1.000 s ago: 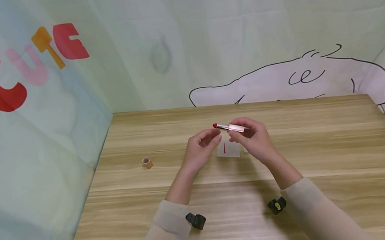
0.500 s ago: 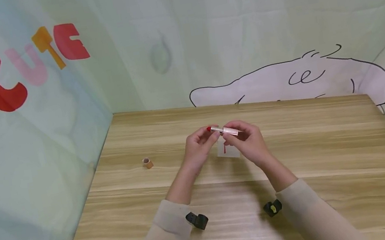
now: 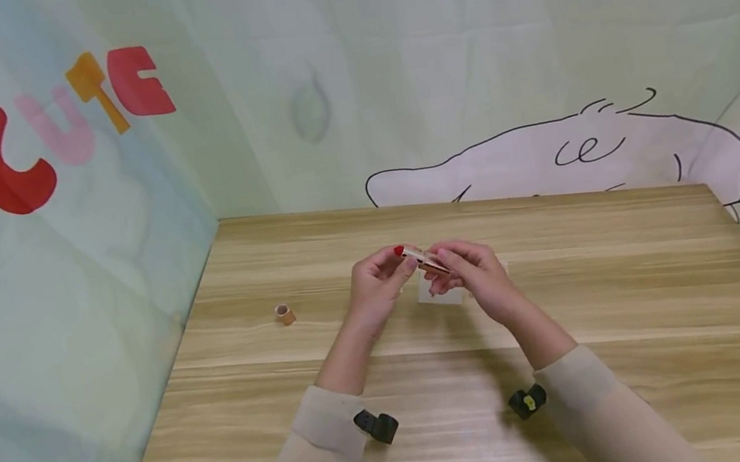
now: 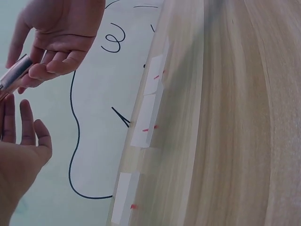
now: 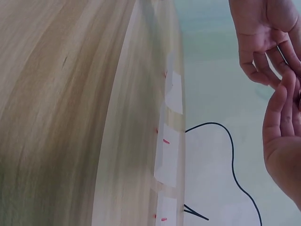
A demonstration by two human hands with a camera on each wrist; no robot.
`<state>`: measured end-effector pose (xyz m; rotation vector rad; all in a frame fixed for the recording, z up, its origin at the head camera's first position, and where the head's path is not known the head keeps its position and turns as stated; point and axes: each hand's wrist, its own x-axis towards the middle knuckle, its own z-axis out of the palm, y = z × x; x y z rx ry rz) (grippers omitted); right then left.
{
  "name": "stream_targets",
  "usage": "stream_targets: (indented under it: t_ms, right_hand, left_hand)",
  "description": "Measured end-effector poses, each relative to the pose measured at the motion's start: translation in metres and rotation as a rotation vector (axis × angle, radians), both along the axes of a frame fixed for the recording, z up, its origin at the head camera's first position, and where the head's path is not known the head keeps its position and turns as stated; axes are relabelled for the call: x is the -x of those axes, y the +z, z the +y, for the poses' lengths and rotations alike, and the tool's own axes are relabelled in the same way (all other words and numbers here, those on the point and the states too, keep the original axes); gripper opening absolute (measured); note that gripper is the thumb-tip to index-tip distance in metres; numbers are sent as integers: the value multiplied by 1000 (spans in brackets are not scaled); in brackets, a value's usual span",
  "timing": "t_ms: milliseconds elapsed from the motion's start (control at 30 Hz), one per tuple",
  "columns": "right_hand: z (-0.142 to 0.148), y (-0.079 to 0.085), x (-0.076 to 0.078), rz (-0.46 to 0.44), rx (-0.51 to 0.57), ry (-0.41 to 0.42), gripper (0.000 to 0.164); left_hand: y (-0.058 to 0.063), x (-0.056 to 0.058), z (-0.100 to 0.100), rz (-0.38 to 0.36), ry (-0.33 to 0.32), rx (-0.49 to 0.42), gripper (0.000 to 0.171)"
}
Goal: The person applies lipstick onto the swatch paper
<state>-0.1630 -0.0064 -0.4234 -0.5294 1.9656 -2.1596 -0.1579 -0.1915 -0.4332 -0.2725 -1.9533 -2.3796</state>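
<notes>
A lipstick point(image 3: 424, 260) with a bare red tip is held above the table between the two hands, tilted, its red end toward the left. My left hand point(image 3: 373, 285) pinches it close behind the red tip between thumb and fingers. The right hand point(image 3: 485, 277) grips the base end. In the left wrist view part of the metallic lipstick tube point(image 4: 16, 73) shows at the right hand's fingers; the right wrist view mostly hides it behind the hands. Below them lies a white paper piece point(image 3: 435, 297), partly covered by the right hand in the head view.
A small open-topped cap point(image 3: 285, 315) stands on the wooden table point(image 3: 260, 410) to the left. The left wrist view shows white papers point(image 4: 145, 117) with red marks along the table. Printed cloth walls point(image 3: 283, 51) stand behind and at the left.
The right hand has moved left, bringing the lipstick to the left hand, which now pinches it near the tip. The lipstick has tilted more steeply. The cap has stayed in place.
</notes>
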Motion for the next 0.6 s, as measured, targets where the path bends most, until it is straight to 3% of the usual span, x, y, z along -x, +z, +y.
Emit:
stream_targets:
  t_ms: [167, 600]
  right_hand:
    - [1, 3, -1, -44, -10, 11, 32]
    - [6, 1, 0, 108, -165, -61, 24]
  left_hand:
    - [-1, -1, 1, 6, 23, -17, 21]
    - [-1, -4, 7, -39, 117, 36, 24]
